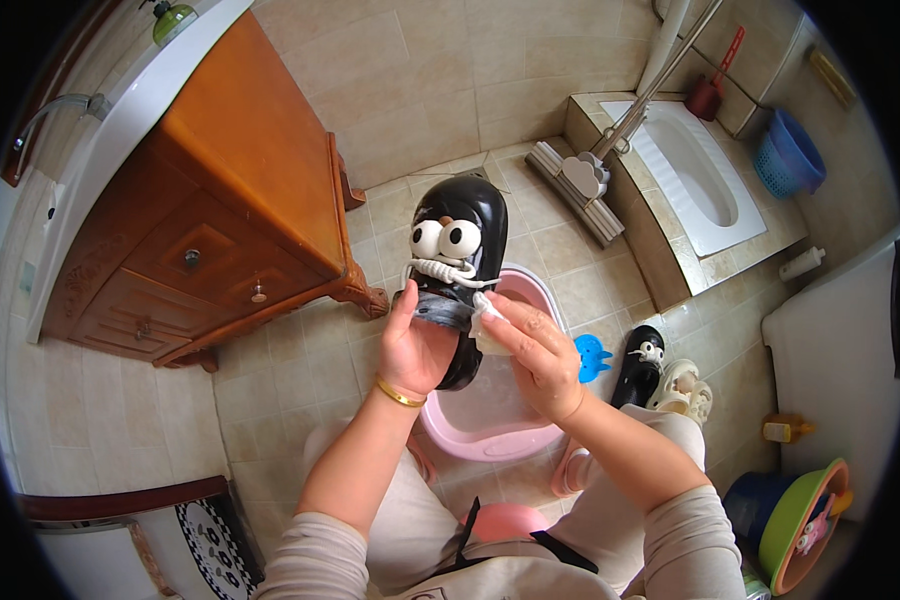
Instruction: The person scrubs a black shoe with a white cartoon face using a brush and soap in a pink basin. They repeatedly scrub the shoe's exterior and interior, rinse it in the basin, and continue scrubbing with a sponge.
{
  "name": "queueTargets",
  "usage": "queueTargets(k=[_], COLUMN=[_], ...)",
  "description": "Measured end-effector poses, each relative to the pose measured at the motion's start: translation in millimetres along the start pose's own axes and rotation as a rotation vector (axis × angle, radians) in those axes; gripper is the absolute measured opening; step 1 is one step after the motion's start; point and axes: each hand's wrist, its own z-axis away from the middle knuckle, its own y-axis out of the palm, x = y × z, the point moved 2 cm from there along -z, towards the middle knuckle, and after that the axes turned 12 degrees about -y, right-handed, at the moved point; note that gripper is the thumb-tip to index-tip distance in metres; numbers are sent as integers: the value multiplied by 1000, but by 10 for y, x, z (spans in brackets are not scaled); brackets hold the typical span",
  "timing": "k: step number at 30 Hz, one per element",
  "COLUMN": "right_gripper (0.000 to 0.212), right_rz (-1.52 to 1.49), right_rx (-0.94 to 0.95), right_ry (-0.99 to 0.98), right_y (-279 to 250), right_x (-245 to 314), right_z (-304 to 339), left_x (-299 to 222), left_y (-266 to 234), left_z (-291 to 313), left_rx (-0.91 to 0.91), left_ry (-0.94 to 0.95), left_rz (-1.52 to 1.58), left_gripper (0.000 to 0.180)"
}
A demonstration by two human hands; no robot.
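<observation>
A glossy black shoe with two large cartoon eyes and white cord laces is held up in front of me, toe away. My left hand grips it from the left, its fingers partly hidden inside the opening. My right hand pinches a small white crumpled cloth against the shoe's right side near the opening. Whitish smears, perhaps suds, show on the shoe's collar. Directly below the shoe stands a pink basin with cloudy water in it.
A blue rabbit-shaped piece lies right of the basin. Beyond it are the matching black shoe and cream clogs. A wooden cabinet stands left. A mop leans by the raised squat toilet. Stacked basins sit lower right.
</observation>
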Motion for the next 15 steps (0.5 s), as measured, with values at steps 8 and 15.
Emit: queueTargets(k=[8, 15], right_gripper=[36, 44], right_rz=[-32, -140], right_rx=[176, 81], right_ry=[108, 159], right_y=[181, 65], right_x=[-75, -67], right_z=[187, 158], left_x=[-68, -82], left_y=[-29, -74], left_z=[-48, 19], left_rx=[3, -118], left_ry=[48, -18], left_rz=[116, 58], left_gripper=[50, 37])
